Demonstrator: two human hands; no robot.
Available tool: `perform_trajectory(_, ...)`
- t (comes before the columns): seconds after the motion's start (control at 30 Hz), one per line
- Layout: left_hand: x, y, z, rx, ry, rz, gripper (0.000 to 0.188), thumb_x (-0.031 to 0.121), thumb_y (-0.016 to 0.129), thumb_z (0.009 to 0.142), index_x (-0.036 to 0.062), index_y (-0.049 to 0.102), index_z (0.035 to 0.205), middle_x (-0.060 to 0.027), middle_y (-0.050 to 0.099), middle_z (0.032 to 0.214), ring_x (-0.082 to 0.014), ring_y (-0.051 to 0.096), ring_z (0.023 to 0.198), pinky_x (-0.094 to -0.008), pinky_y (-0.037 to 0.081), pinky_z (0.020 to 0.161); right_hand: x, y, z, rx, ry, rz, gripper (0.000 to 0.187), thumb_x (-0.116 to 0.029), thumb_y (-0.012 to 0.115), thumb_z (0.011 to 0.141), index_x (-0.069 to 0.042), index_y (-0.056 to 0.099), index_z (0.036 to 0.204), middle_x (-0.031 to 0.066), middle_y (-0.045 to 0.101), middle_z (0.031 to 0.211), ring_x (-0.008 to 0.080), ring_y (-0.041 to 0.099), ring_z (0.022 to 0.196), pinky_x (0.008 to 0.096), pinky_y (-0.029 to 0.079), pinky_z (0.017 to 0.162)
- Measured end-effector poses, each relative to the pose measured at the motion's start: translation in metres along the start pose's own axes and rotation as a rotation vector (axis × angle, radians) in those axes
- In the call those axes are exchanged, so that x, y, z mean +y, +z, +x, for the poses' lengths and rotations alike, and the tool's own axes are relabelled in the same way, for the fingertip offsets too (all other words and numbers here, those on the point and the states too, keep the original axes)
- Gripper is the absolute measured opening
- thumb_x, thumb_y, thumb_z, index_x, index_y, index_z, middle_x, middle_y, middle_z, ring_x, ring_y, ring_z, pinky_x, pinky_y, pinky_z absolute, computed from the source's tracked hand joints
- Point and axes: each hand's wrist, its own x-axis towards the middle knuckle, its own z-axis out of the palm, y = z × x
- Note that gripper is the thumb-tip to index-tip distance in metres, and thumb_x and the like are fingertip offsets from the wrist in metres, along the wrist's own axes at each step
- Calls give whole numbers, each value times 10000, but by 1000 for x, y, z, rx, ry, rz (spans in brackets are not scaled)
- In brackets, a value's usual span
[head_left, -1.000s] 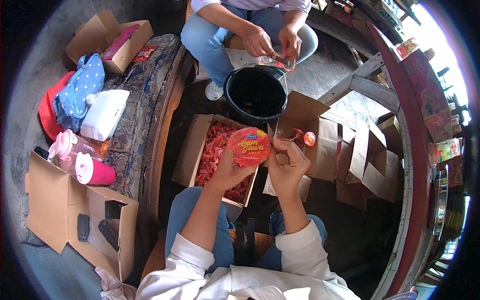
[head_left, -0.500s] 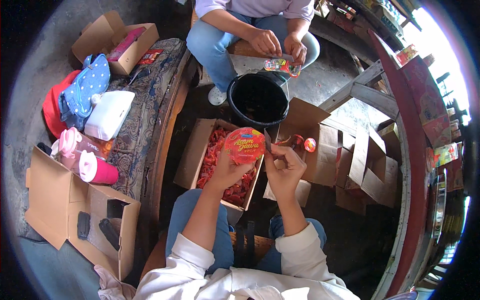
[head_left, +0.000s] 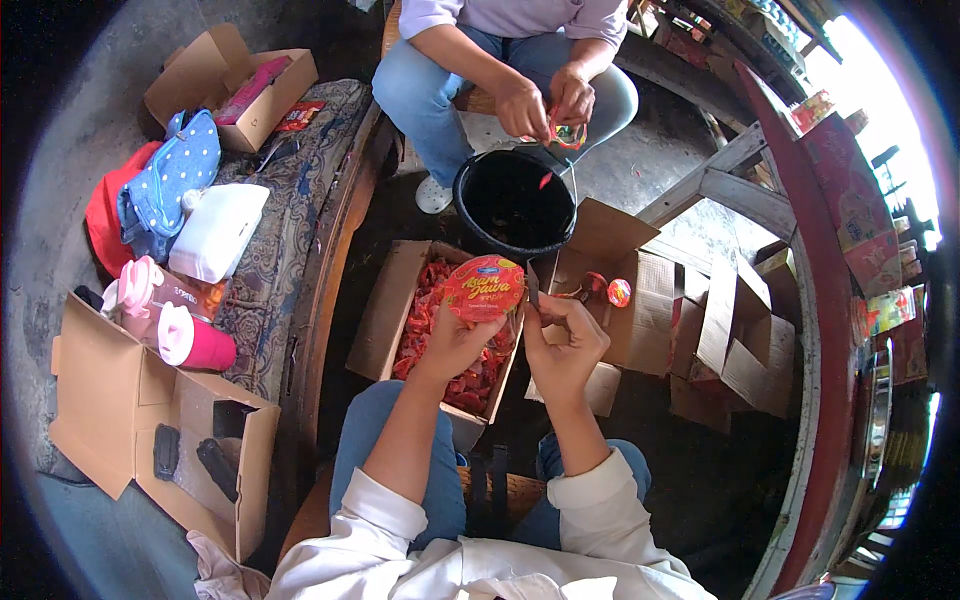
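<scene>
My left hand (head_left: 452, 340) holds up a round red printed cup lid (head_left: 484, 288), its face turned upward; whether a cup body is attached is hidden. Close to its right edge, my right hand (head_left: 568, 345) pinches a small dark flat blade (head_left: 533, 282) upright. I cannot tell if the blade touches the rim. Below both hands a cardboard box (head_left: 377, 308) is filled with crumpled red plastic pieces (head_left: 425, 345). To the right, an open cardboard box (head_left: 640, 320) has red printed pieces (head_left: 618, 292) in it.
A black bucket (head_left: 465, 205) stands ahead. Beyond it, another person's hands (head_left: 548, 105) work on a printed plastic ring. On the left, a patterned bench (head_left: 270, 260) carries a pink tumbler (head_left: 205, 338), a white case (head_left: 218, 232) and boxes. A red-edged shelf (head_left: 808, 400) runs along the right.
My hands have barely moved, still holding lid and blade together. The other person's hands have shifted slightly left and closed around the ring, and a red scrap now shows over the bucket.
</scene>
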Motion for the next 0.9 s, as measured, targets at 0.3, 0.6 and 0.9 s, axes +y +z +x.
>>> perform_trajectory(0.3,7,2,0,-12,-29,-37,455,48,582,815,19,423,1240,-79,556,1128,-149,539,1032,-306,424,898,-3,2,0,7,-43,1,120,52,678,688,31,642,800,77,651,733,91,607,637,210,468,585)
perform_trajectory(0.6,8,5,2,-25,-63,9,376,50,579,831,11,473,1190,-66,556,1123,-144,525,1041,-297,407,896,-2,4,-2,-12,-12,2,186,72,656,654,16,646,831,130,654,777,194,656,716,255,497,629)
perform_trajectory(0.9,-2,7,1,-52,86,87,413,20,575,798,11,458,1194,-77,555,1101,-152,527,1021,-298,407,890,0,9,0,43,14,-39,207,71,662,651,0,653,846,125,638,741,193,643,675,255,489,600)
